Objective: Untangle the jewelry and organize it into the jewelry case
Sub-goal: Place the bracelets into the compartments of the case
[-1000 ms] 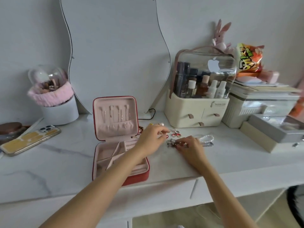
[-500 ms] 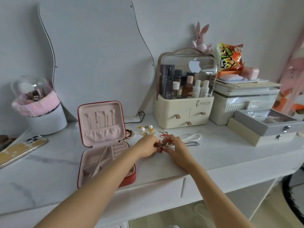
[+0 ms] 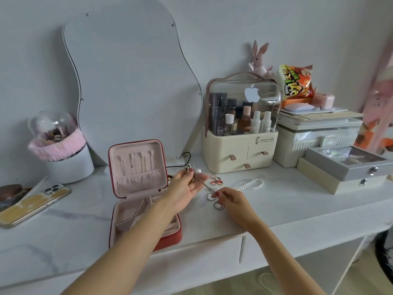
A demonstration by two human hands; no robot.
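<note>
An open red jewelry case (image 3: 136, 220) with a pink lining stands on the white marble table; several pieces hang in its lid. My left hand (image 3: 185, 188), palm up, pinches one end of a tangled silver chain (image 3: 202, 183) just right of the case. My right hand (image 3: 230, 200) pinches the chain's other end, where sparkly hoops (image 3: 218, 205) dangle. The chain stretches between both hands above the table. Several rings (image 3: 217, 181) and a pearl strand (image 3: 249, 185) lie on the table behind my hands.
A wavy mirror (image 3: 131, 81) leans on the wall behind the case. A cosmetics organiser (image 3: 240, 154) and stacked boxes (image 3: 344, 169) stand at the right. A phone (image 3: 34, 204) and a brush pot (image 3: 63, 158) sit at the left.
My hands have drawn apart and lifted, pulling the tangled chain taut between them. My left hand has turned palm up. The camera has swung to the left.
</note>
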